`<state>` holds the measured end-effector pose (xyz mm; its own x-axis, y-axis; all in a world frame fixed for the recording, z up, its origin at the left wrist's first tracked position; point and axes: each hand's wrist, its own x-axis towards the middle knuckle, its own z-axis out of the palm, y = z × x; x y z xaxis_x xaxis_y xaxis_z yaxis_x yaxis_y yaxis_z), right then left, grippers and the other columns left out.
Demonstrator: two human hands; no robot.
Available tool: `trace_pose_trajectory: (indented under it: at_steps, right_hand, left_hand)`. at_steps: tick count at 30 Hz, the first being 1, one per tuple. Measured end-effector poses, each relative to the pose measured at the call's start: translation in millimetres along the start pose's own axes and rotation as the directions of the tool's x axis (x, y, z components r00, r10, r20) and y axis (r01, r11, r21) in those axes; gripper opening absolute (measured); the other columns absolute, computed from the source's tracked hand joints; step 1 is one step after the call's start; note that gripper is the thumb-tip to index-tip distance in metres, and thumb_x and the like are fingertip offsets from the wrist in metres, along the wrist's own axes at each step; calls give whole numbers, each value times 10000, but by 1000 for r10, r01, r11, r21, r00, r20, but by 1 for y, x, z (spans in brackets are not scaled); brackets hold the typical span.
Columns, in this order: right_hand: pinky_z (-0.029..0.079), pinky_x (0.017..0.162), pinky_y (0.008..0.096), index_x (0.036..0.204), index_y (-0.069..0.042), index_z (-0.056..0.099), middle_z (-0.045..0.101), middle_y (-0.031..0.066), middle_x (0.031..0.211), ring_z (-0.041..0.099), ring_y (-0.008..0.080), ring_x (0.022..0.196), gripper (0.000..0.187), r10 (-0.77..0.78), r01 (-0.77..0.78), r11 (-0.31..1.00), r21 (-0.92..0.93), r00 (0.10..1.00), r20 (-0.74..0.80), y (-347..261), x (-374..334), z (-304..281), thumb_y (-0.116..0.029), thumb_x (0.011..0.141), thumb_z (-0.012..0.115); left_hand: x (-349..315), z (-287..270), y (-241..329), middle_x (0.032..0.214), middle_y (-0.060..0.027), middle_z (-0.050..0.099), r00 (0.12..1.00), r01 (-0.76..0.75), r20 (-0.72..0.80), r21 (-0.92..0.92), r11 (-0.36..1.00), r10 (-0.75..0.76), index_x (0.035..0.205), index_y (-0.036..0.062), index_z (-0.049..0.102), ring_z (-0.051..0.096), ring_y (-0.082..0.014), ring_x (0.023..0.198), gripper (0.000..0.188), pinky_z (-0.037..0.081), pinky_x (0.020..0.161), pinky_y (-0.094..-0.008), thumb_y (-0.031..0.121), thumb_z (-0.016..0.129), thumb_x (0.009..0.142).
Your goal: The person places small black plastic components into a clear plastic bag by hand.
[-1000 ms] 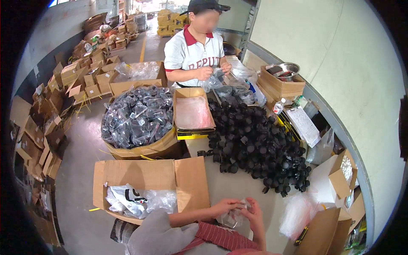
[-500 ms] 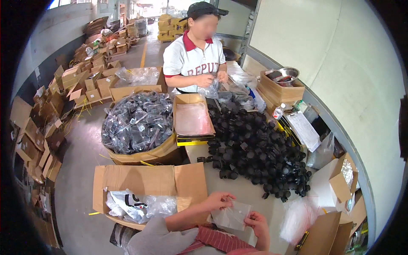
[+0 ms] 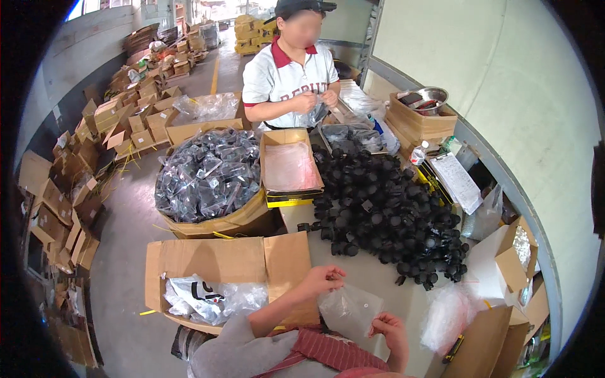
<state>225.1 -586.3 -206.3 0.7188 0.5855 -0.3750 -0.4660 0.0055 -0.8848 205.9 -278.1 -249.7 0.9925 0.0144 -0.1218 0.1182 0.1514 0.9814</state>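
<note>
A clear plastic bag is stretched between my two hands, low over the near part of the table. At its upper left edge, my left hand is closed, thumb and fingers pinching the film. My right hand pinches the bag's right edge. Nothing shows inside the bag. Just beyond my hands lies a large heap of small black plastic parts. An open carton with plastic bags in it stands to the left of my left arm.
A co-worker across the table holds a clear bag. A shallow box of flat clear bags stands beside a big carton of bagged black parts. To the right are a bundle of clear bags, a clipboard and cartons.
My left hand has shifted slightly up and my right hand slightly right, so the bag is spread wider. The whole view has shifted a little. The co-worker still handles a bag.
</note>
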Motion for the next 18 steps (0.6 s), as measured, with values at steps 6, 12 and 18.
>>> trace_pose_trajectory:
  at_steps: [6,12,18]
  right_hand:
    - [500,510,306,843,-7,595,629,77,696,612,172,583,103,-22,15,997,-78,995,-93,0,9,19,-75,904,642]
    - [345,456,233,847,-54,619,541,-12,654,466,63,531,58,-19,-22,966,-257,987,-159,12,15,49,-65,899,640]
    - [308,486,216,840,-68,637,582,-33,688,437,41,545,34,-60,37,961,-276,995,-75,-1,5,64,-60,873,645]
  left_hand:
    - [-20,30,24,937,-165,686,813,-165,-222,799,579,538,1052,37,616,660,-370,851,215,523,738,-431,175,598,888]
    - [-31,69,47,837,-140,684,963,-112,253,692,714,-94,937,85,658,660,-336,801,397,509,712,-429,458,522,952]
    - [-28,71,37,774,-109,697,911,-242,411,599,763,-34,947,84,700,671,-276,731,445,513,674,-399,481,502,982]
